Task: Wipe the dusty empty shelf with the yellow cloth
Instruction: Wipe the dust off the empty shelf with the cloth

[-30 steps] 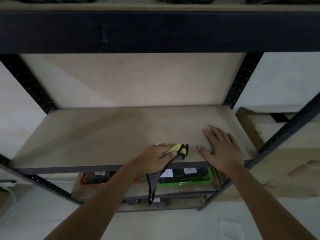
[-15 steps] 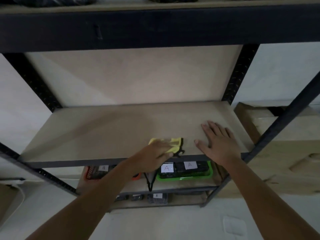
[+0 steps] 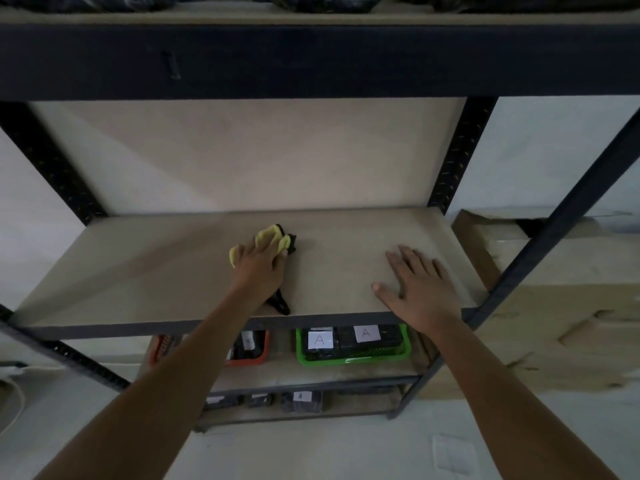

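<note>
Yellow cloth [image 3: 269,238] with black trim was bunched up under the left hand [image 3: 260,268], roughly mid-shelf and a bit closer to the back edge than the front one. The fingers were curled over it and pressing it into the board, so it was grasped, not just lying there. Makes sense to me: wadding it up gives you a firm pad to push dust with.

The right hand [image 3: 417,285] was flat on the shelf [image 3: 145,271] near the front right corner, fingers spread, holding nothing. My guess is it was there for balance while the other arm reached deep.

As for direction, the cloth's long axis ran roughly front to back, slightly slanted. The yellow lumps poked out past the fingertips toward the back edge, and a black tail [image 3: 281,303] trailed out from under the wrist toward the front edge, stopping just short of it. So it pointed away from the person, in line with the forearm.

Down below, a green tray [image 3: 353,358] and an orange tray [image 3: 256,358] sat on the lower shelf with labelled boxes in them.
</note>
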